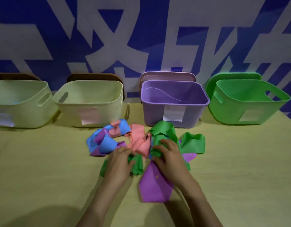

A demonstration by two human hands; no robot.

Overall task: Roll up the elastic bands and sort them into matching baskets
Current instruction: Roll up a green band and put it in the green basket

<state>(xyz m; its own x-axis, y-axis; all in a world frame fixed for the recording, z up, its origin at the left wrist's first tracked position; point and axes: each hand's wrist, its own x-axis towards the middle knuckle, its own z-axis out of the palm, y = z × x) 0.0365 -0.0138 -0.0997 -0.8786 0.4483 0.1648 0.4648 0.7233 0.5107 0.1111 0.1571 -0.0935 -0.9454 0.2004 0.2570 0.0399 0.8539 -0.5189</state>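
Observation:
A tangled heap of flat elastic bands lies mid-table: green band (164,133), pink band (139,141), blue band (107,142) and purple band (153,184). My left hand (119,163) grips a near end of the green band. My right hand (168,154) grips a bunched part of the same green band at the heap's centre. Four baskets stand in a row behind: two cream ones (22,102) (92,102), a purple one (174,102), and a green one (249,102). No band shows inside any of them.
The table (43,169) has a yellow-green cloth. Each basket has a paper label on its front and a lid leaning behind it. A blue and white patterned wall (141,38) backs the table.

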